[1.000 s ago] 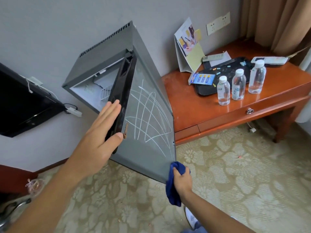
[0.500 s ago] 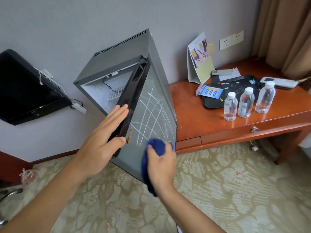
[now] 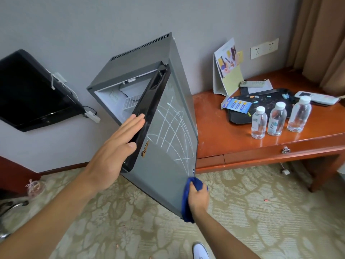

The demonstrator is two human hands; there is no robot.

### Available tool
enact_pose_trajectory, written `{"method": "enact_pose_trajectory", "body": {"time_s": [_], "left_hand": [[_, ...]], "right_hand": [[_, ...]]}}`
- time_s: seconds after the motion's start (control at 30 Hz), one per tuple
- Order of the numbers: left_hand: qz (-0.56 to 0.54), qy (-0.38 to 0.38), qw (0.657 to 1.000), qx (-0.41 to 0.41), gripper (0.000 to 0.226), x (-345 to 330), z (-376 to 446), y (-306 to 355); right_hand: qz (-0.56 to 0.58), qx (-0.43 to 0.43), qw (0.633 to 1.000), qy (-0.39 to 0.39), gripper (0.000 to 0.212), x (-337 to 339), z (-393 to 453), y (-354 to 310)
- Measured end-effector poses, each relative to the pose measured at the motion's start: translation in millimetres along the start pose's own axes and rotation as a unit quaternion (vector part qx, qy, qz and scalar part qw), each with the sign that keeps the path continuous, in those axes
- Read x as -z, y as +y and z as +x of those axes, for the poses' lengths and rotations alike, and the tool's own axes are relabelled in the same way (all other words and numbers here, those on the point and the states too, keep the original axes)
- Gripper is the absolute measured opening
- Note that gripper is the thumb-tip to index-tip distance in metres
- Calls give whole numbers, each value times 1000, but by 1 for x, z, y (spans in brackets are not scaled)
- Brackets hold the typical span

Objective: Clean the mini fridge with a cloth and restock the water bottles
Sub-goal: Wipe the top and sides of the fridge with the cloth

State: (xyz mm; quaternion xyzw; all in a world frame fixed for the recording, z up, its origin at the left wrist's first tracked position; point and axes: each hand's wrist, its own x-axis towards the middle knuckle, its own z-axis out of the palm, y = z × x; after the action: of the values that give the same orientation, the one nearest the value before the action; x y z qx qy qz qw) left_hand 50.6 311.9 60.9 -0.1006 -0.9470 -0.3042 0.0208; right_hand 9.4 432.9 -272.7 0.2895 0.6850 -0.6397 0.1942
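A grey mini fridge (image 3: 134, 71) stands on the floor against the wall with its door (image 3: 164, 156) swung open toward me. White chalk-like streaks cross the door's outer face. My left hand (image 3: 115, 146) lies flat, fingers together, against the door's black inner edge. My right hand (image 3: 198, 198) grips a blue cloth (image 3: 186, 200) at the door's lower right corner. Inside the fridge I see a white wire shelf (image 3: 131, 101). Three water bottles (image 3: 277, 118) stand in a row on the wooden desk (image 3: 224, 131) to the right.
A black tray (image 3: 261, 103) with small items, a blue leaflet, remotes and a standing brochure sit on the desk. A black TV (image 3: 31, 94) hangs on the wall at left. Patterned carpet (image 3: 261, 212) covers the floor. Curtains hang at far right. My shoe shows at the bottom.
My right hand swept the blue cloth up to the middle of the door, then back down to its lower right corner. My left hand stayed on the door's edge.
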Motion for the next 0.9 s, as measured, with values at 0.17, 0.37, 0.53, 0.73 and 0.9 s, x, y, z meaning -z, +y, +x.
{"method": "enact_pose_trajectory", "body": {"time_s": [0.17,0.37,0.53,0.73,0.9], "left_hand": [[45,0,999,17,74,-3,0,8],[42,1,999,23,76,-2,0,6],[-5,7,1000,5,63,-4,2,0],[10,11,1000,0,61,-6,0,6],[23,15,999,17,64,-7,0,14]], "right_hand": [[8,-77,996,-42,44,12,23,21],[35,99,994,16,34,9,-39,-76],[153,336,929,-37,37,24,-156,-194],[174,348,921,-35,40,26,-132,-168],[0,89,996,6,53,11,-15,-56]]}}
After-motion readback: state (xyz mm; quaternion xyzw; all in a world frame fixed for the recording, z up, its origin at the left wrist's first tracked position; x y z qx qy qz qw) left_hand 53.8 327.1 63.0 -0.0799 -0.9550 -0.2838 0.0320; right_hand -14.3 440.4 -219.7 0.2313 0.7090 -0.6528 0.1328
